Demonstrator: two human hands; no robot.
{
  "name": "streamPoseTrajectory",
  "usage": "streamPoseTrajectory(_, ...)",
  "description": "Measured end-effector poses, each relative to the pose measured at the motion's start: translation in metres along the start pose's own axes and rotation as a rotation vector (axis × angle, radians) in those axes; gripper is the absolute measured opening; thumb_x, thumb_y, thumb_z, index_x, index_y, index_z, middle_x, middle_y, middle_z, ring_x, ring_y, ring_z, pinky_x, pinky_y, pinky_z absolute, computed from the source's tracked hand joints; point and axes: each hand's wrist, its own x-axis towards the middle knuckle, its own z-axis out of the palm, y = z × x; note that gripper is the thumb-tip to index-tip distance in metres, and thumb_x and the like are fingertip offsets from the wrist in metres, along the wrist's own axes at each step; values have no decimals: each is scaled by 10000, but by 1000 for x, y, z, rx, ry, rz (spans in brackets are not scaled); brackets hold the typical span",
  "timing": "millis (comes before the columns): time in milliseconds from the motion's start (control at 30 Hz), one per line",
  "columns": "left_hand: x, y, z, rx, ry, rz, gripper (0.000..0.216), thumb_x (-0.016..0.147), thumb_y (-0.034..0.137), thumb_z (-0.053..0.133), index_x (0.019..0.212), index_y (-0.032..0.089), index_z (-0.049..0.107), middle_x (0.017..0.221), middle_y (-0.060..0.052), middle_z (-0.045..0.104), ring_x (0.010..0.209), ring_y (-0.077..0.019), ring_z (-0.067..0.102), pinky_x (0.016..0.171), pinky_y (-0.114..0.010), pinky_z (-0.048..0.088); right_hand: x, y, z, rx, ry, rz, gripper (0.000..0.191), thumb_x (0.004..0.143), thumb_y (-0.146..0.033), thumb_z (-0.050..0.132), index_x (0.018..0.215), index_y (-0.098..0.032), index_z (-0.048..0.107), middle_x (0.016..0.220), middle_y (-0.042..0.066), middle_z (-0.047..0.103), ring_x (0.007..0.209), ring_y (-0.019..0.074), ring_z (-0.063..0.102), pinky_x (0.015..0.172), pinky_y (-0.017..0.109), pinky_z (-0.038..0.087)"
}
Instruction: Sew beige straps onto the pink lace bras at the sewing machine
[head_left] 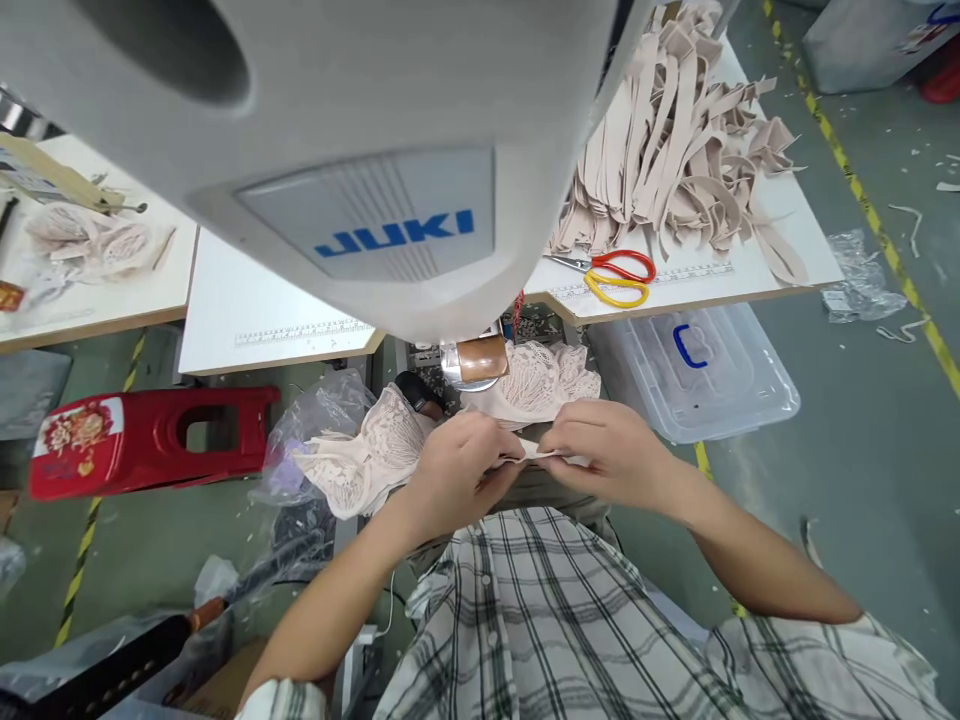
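My left hand (463, 465) and my right hand (611, 452) are close together in front of the sewing machine (345, 110). Each pinches an end of a short, pale beige fabric strip (531, 450), stretched between the fingertips. Whether this strip joins the bra is hidden by my fingers. A beige lace bra (394, 435) lies around my left hand, its moulded cup puffed up. More lace (544, 378) spreads just beyond both hands, next to the machine's needle area, where a brown plate (482, 358) shows. The needle itself is hidden under the machine head.
Beige fabric strips (667, 150) are heaped on the white table (814, 245) at right, with red and yellow scissors (619, 275) at its edge. Below stands a see-through plastic box (720, 390). At left are a red stool (150, 440) and another bra (90, 235).
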Motion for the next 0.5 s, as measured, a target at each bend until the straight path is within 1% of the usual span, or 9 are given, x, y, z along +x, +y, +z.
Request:
streamPoseTrajectory(33,-2,-2,2,54,49,77,106,924,116,544,899,217,529,688,23,597,642,-137,564,619,-264,479,-1,0,1,-78,48,-39,169,953,-198,559,802,-194,634,680,0,625,633,119,538,603,259,384)
streamPoseTrajectory(100,-6,-4,4,161,142,221,143,907,74,555,892,216,552,652,34,581,636,-136,553,672,-277,512,-2,0,4,-176,151,-109,149,951,-172,566,829,-211,643,695,6,648,638,129,551,627,278,409)
streamPoseTrajectory(167,-7,-5,4,223,205,294,163,895,57,578,873,218,568,631,44,576,641,-129,557,728,-284,543,-2,-1,7,-202,217,-157,142,945,-166,573,841,-232,644,676,-1,648,617,134,543,617,290,424)
streamPoseTrajectory(300,-8,-5,1,262,232,308,175,897,59,573,834,222,578,617,53,585,634,-113,570,724,-268,569,0,-3,8,-198,247,-198,123,934,-174,583,854,-247,642,646,-4,660,596,141,534,587,305,458)
streamPoseTrajectory(500,-8,-4,-1,274,244,329,151,884,55,583,831,195,597,607,40,594,623,-116,576,721,-271,588,3,-7,9,-181,247,-190,121,910,-150,606,850,-244,656,651,4,663,618,148,526,606,305,478)
